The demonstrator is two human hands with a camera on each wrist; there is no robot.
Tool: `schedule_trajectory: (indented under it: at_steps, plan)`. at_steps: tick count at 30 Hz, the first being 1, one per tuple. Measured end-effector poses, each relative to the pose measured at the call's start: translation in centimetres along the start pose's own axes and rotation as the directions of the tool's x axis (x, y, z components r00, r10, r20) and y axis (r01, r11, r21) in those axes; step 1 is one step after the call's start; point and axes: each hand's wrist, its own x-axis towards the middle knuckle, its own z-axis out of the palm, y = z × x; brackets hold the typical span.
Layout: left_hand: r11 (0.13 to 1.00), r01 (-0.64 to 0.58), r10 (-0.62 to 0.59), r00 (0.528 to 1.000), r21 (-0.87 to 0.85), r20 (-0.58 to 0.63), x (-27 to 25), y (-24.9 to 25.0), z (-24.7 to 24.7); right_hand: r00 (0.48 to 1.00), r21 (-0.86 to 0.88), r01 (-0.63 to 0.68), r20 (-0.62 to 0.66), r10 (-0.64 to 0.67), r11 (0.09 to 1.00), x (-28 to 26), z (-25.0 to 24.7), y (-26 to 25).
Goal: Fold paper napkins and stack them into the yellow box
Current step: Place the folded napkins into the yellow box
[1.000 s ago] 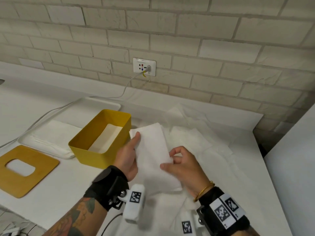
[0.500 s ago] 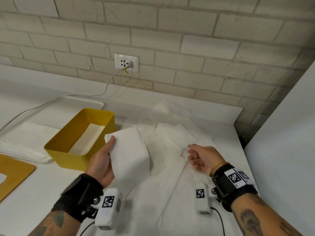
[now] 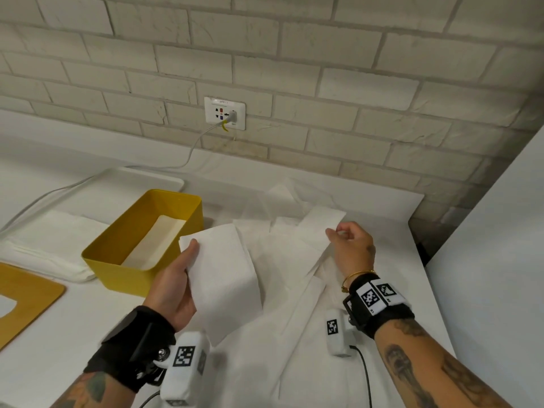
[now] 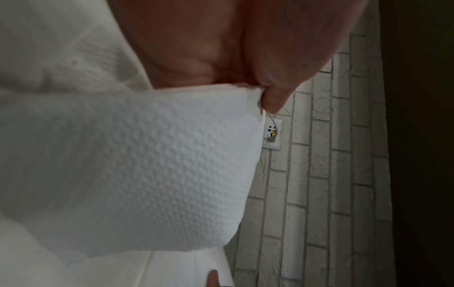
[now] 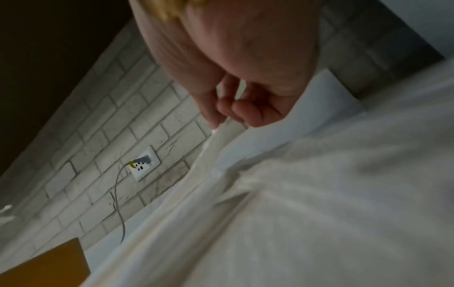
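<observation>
**A:** What is different from half a second ago?

**B:** The right hand (image 3: 351, 250) has gone from hanging loose-fingered over the loose napkins (image 3: 294, 304) to pinching the edge of a flat napkin (image 3: 321, 228) between thumb and fingertips (image 5: 245, 112), the other fingers curled under.

**A:** And the left hand (image 3: 176, 285)?

**B:** Much as before. Its thumb (image 3: 192, 249) presses on top of the folded napkin (image 3: 223, 278) and the fingers curl beneath, so the sheet sticks out past the fingertips, lifted off the pile.

**A:** Where is the yellow box (image 3: 141, 260)?

**B:** Just left of the left thumb, close beside the folded napkin's edge, with white paper lying flat on its floor. Beyond it is a white tray (image 3: 97, 189).
</observation>
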Motion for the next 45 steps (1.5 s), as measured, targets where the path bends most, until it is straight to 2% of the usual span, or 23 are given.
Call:
schedule_trajectory:
  at_steps: [5,7,10,13,14,16,20,25,29,36,39,41,43,45]
  plan:
    - [1.0,0.006,-0.006,1.0,0.014,0.022,0.1,0.1,0.6,0.981,0.351,0.1,0.122,-0.151,0.931,-0.7,-2.0,-3.4]
    - [1.0,0.013,-0.014,0.999,0.017,0.035,0.1,0.1,1.0,0.951,0.407,0.139,0.198,-0.236,0.903,-1.8,-3.0,-5.5]
    - [0.999,0.036,-0.038,0.997,0.025,0.072,0.2,0.5,1.8,0.852,0.496,0.105,0.403,-0.335,0.862,-4.3,-4.1,-8.3]
    - [0.998,0.053,-0.055,0.993,0.024,0.106,0.2,0.7,2.8,0.697,0.589,-0.064,0.604,-0.386,0.806,-6.6,-4.3,-10.2]
    - [0.998,0.055,-0.058,0.991,0.022,0.123,0.2,0.8,3.1,0.67,0.59,-0.102,0.636,-0.383,0.801,-7.1,-3.9,-10.4]
    - [0.997,0.069,-0.072,0.983,0.023,0.17,0.1,1.0,3.7,0.681,0.549,-0.122,0.653,-0.332,0.827,-7.7,-2.5,-10.2]
    - [0.997,0.031,-0.048,0.969,0.074,0.243,-0.6,0.8,4.8,0.777,0.352,-0.068,0.606,-0.172,0.933,-8.1,0.7,-7.6]
    - [0.997,-0.002,-0.016,0.973,0.078,0.23,-0.8,0.5,4.8,0.843,0.256,-0.038,0.528,-0.107,0.966,-7.9,2.6,-5.4]
    - [0.999,0.017,-0.028,0.97,0.047,0.24,-0.7,0.4,4.7,0.857,0.209,-0.01,0.505,-0.099,0.978,-7.9,3.1,-5.2]
    - [0.988,-0.007,-0.03,0.97,0.153,0.242,-0.8,0.4,4.9,0.863,0.205,0.001,0.494,-0.104,0.979,-8.3,3.4,-5.2]
    - [0.986,-0.01,-0.028,0.974,0.165,0.226,-0.7,0.5,4.9,0.845,0.214,-0.059,0.531,-0.066,0.975,-9.0,3.3,-4.7]
    - [0.987,-0.017,-0.014,0.981,0.16,0.192,-0.4,0.8,4.5,0.807,0.178,-0.1,0.591,-0.025,0.979,-9.9,2.9,-3.6]
    - [0.988,-0.036,0.015,0.99,0.149,0.14,0.2,1.0,3.8,0.742,0.092,-0.101,0.67,0.013,0.991,-10.9,2.3,-1.9]
    - [0.99,-0.057,0.043,0.993,0.13,0.108,0.7,1.3,3.1,0.652,0.022,-0.176,0.752,0.099,0.984,-11.5,1.2,-0.5]
